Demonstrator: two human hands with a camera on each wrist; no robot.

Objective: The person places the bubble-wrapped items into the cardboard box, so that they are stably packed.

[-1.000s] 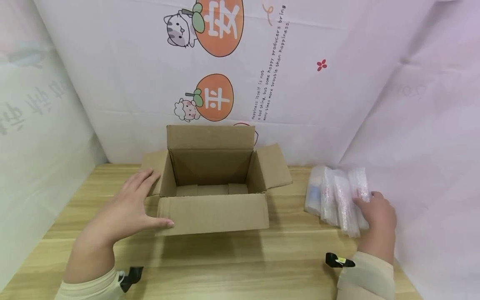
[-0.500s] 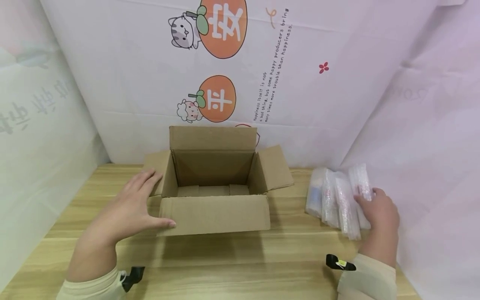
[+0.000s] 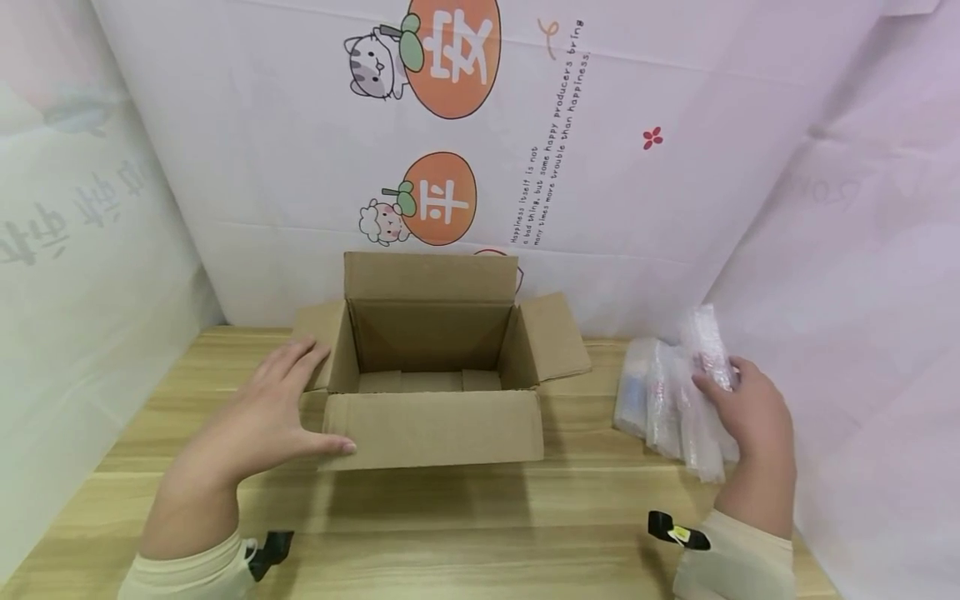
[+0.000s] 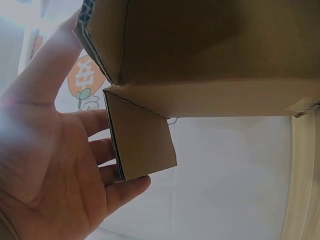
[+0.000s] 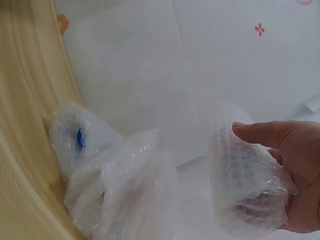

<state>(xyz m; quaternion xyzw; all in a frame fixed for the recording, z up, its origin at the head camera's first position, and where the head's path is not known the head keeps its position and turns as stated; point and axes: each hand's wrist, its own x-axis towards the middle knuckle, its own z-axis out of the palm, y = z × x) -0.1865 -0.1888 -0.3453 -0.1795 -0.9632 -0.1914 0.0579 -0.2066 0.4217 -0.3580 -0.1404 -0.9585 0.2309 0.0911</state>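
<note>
An open cardboard box point(image 3: 433, 429) stands on the wooden table with its flaps spread outward. My left hand point(image 3: 262, 425) is at its left side, fingers loosely extended behind the left flap point(image 4: 142, 142) and thumb at the front flap. At the far right, my right hand point(image 3: 753, 408) grips a bubble-wrapped bundle point(image 5: 247, 175) between thumb and fingers, raised above the others. The wrapping blurs what is inside it. Several more bubble-wrapped packages point(image 3: 663, 408) lie side by side just left of that hand; one shows a blue part point(image 5: 80, 137) through the plastic.
White printed sheets form the back wall point(image 3: 600, 208) and both sides around the table point(image 3: 442, 533). The right sheet point(image 3: 862, 375) rises close beside my right hand. The box's right flap point(image 3: 555, 337) sticks out toward the packages.
My right hand has lifted the bubble-wrapped bundle up off the row and slightly left. My left hand stays at the box, and the view has shifted a little.
</note>
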